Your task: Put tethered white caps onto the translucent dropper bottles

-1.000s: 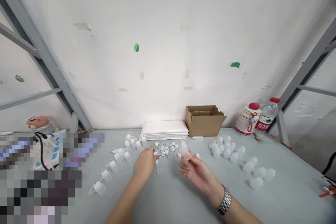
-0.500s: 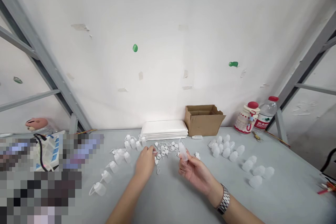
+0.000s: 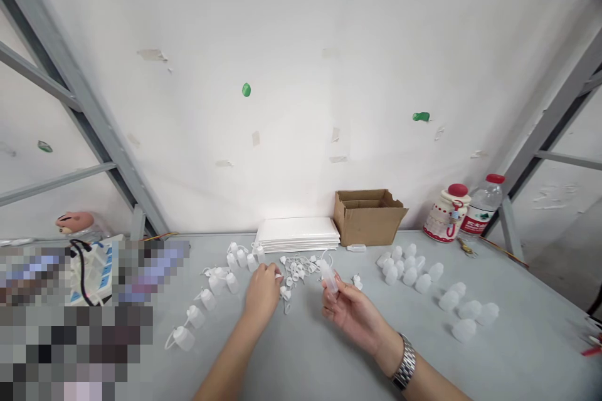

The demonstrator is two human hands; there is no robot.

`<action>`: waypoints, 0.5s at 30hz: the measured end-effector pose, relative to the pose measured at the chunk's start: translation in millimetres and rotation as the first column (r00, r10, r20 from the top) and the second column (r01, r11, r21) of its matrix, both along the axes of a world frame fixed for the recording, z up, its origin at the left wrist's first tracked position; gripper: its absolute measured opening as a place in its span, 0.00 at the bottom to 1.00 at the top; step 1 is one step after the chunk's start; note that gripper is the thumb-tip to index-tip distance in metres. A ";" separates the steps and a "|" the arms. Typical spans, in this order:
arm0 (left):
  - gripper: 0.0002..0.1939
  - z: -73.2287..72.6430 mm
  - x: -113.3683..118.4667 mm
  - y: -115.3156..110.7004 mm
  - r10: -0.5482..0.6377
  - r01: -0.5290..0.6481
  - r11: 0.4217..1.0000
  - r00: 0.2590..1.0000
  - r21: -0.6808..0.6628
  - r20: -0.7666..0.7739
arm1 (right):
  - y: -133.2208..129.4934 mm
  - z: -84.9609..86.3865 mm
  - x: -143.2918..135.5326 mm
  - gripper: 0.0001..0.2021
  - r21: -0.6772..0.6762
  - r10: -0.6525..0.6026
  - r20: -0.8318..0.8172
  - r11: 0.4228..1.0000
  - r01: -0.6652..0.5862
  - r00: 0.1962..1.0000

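My right hand [image 3: 355,316] grips a small translucent squeeze bottle [image 3: 329,277], held upright with a slight tilt over the table. A thin white loop shows at the bottle's top; whether it belongs to the bottle is unclear. At the left edge of a pile of white caps with straps [image 3: 297,268], my left hand [image 3: 263,291] has its fingertips pinched on a small white piece, seemingly a cap, mostly hidden by the fingers. Bottles fitted with strapped caps [image 3: 207,299] stand in a line to the left. Uncapped translucent bottles [image 3: 423,283] are grouped on the right.
Behind the pile lies a stack of white flat boards [image 3: 297,235] beside an open cardboard box [image 3: 369,225]. A lone bottle [image 3: 356,249] lies before the box. A decorated jar [image 3: 446,216] and a water bottle [image 3: 484,207] stand back right; a power strip [image 3: 96,272] is left.
The whole view has shifted slightly, so everything appears a little farther right. Both hands keep nearly the same places, the right still holding the squeeze bottle. More of the white loop shows above it.
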State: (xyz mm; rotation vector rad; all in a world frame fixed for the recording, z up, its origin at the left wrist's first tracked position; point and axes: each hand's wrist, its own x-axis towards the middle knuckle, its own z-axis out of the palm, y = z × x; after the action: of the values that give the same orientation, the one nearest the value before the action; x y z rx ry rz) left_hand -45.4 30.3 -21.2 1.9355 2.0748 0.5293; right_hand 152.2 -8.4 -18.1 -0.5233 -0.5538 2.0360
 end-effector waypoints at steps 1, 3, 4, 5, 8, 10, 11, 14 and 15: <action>0.08 0.3 0.5 -0.4 -0.003 0.003 1.000 1.000 0.008 0.017 | -0.3 0.5 0.1 0.11 0.002 0.002 0.008 1.000 -0.002 1.000; 0.09 0.4 1.9 -0.9 -0.007 0.006 1.000 0.998 0.025 0.057 | -0.9 1.6 0.2 0.12 0.006 0.003 0.027 1.000 -0.003 1.000; 0.08 0.4 2.6 -0.9 -0.007 0.005 0.999 0.997 0.034 0.079 | -1.2 2.2 0.1 0.12 0.006 0.000 0.035 1.000 0.000 0.999; 0.08 0.4 3.1 -0.7 -0.005 0.000 0.999 0.995 0.045 0.102 | -1.5 2.8 -0.1 0.12 0.005 -0.003 0.042 1.000 0.002 0.999; 0.07 2.2 3.1 0.4 0.003 -0.021 0.996 0.982 0.091 0.188 | -1.8 4.4 -0.7 0.12 0.001 -0.012 0.044 1.000 0.012 0.999; 0.08 5.5 2.5 1.1 -0.002 -0.033 0.992 0.965 0.126 0.263 | -1.6 5.2 -1.0 0.11 0.011 -0.034 0.056 0.999 0.033 0.998; 0.08 7.6 2.3 1.5 -0.009 -0.035 0.990 0.953 0.139 0.304 | -1.4 5.5 -1.1 0.11 0.032 -0.046 0.077 0.999 0.044 0.996; 0.08 13.5 3.4 2.2 -0.043 -0.031 0.985 0.908 0.167 0.417 | -0.7 6.0 -1.0 0.11 0.149 -0.107 0.204 0.986 0.078 0.973; 0.08 14.8 4.2 2.3 -0.053 -0.029 0.984 0.894 0.175 0.444 | -0.5 6.1 -0.9 0.12 0.185 -0.132 0.255 0.979 0.086 0.958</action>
State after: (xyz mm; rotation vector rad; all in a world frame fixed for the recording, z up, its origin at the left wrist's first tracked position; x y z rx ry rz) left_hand -41.1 32.6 -6.4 1.7022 1.7656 1.0777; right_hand 151.4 -8.8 -12.1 -0.7124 -0.8361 1.8036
